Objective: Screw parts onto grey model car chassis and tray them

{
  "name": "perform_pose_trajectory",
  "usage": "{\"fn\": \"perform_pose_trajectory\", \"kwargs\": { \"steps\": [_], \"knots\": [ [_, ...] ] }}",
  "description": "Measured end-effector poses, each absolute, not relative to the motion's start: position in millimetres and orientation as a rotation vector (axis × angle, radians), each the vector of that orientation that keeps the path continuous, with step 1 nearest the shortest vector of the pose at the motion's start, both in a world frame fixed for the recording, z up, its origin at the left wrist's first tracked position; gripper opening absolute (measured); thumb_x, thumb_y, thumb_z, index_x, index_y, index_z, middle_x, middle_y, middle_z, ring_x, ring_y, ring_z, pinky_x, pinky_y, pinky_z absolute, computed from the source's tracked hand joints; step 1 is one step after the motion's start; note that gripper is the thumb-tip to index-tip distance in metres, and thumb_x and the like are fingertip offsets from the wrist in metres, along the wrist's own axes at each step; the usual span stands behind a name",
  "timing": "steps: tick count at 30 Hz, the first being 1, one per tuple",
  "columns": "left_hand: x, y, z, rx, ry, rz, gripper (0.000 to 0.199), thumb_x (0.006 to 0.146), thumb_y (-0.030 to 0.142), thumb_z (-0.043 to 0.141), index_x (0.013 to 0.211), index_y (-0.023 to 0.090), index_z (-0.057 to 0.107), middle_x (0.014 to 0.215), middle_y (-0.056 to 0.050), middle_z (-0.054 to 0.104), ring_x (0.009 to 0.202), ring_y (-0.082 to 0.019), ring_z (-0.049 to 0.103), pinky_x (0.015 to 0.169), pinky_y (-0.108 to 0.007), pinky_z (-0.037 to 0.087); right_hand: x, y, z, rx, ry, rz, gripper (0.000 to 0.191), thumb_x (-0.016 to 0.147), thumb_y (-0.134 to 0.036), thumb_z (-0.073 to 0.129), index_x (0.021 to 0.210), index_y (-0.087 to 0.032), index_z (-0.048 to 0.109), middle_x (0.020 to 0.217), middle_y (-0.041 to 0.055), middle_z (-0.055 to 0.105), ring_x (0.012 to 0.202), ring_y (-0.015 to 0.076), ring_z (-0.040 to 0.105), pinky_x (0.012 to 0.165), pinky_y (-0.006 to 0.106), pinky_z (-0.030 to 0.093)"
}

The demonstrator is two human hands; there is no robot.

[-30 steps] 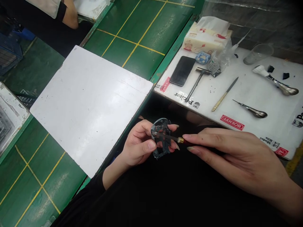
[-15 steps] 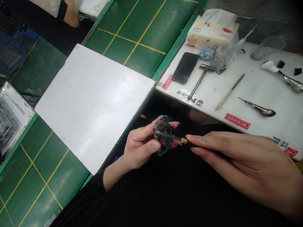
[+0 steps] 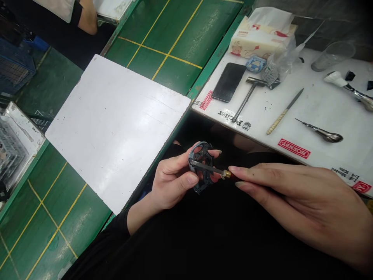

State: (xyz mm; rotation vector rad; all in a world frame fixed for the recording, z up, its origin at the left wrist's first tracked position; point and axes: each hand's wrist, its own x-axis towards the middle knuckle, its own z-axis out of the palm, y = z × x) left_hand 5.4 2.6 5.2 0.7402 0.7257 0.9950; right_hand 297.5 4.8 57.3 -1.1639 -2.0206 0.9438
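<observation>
My left hand is closed around a small dark grey frame-like part, rounded at its upper end and with open gaps through it. Thumb and fingertips grip its sides. In my right hand is a narrow flat-bladed tool with a brass collar and a dark red handle, pinched between thumb and fingers. The blade lies across the part, its tip by the inside of the curved rim; I cannot tell exactly where it touches. My fingers cover most of the handle. Both hands are held above my dark-clothed lap.
On the white worktop to the right lie a phone, a small hammer, a file, a pointed hand tool, a tissue pack and a clear cup. A white board rests on the green bench. Another person's arm is upper left.
The camera view has shifted slightly, so the worktop things sit a little differently. Both hands keep the same hold, and the blade shows hardly any movement against the part.
</observation>
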Motion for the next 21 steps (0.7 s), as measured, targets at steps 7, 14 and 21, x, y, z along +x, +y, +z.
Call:
{"fn": "perform_pose_trajectory", "kwargs": {
  "steps": [7,14,21],
  "knots": [
    [6,5,-8,0.87,0.608,1.103,0.045,0.12,0.035,0.089,0.165,0.031,0.089,0.17,-0.017,0.087,0.121,-0.031,0.097,0.115,-0.049,0.08,297,6,60,-1.164,-2.053,0.918,0.03,0.123,-0.017,0.077,0.145,-0.033,0.091,0.108,0.0005,0.096,0.079,0.0212,0.09,0.067,0.033,0.067],
    [6,5,-9,0.879,0.65,1.096,0.048,0.12,0.038,0.089,0.168,0.033,0.088,0.169,-0.018,0.087,0.119,-0.033,0.098,0.114,-0.053,0.08,297,8,58,-1.154,-2.073,0.913,0.027,0.125,-0.018,0.076,0.145,-0.03,0.089,0.109,0.001,0.096,0.08,0.0204,0.09,0.069,0.032,0.067],
    [6,5,-8,0.866,0.634,1.106,0.048,0.121,0.035,0.087,0.169,0.034,0.087,0.169,-0.017,0.087,0.118,-0.03,0.098,0.113,-0.049,0.08,297,12,57,-1.135,-2.092,0.925,0.024,0.127,-0.02,0.075,0.144,-0.029,0.089,0.109,0.0016,0.096,0.082,0.0205,0.091,0.068,0.032,0.066]
  ]
}}
